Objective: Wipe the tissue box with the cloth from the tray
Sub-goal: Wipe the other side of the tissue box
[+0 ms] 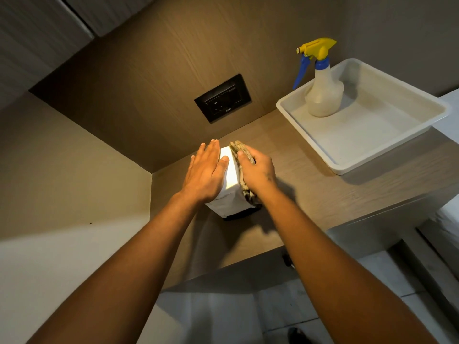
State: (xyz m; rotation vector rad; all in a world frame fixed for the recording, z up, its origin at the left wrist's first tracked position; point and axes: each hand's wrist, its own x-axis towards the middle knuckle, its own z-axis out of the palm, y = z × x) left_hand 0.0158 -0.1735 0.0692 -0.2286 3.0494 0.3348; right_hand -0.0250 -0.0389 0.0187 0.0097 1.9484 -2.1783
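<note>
We have the tissue box point(229, 181) standing on the table point(323, 192), near the corner where the table meets the wall panels. The left hand point(206, 170) lies flat on the box's top and left side, fingers spread and extended, bracing rather than pinching. The right hand point(257, 170) presses the cloth point(244, 155) against the box's right side; its grip is closed down on the cloth, with the bunched fabric showing above the fingers and trailing below the palm toward the box's base.

We judge the wipe to be under way on the right face. The following faults are possible from here:

- Box shift. The box looks light. If the right hand pushes harder than the left hand braces, the box may slide or tip toward the left wall.
- Crushed wall. The two hands oppose each other across the box; excess pressure could dent its sides.
- Partial coverage. The cloth is bunched, so only a narrow band touches the surface. The front face and the area under the left hand stay unwiped unless the hands change places.
- Cloth snag. The hanging end near the dark base point(239, 214) could catch under the box.

The tray point(330, 160) holding the spray bottle point(323, 95) sits well apart to the right, clear of the stroke.
</note>
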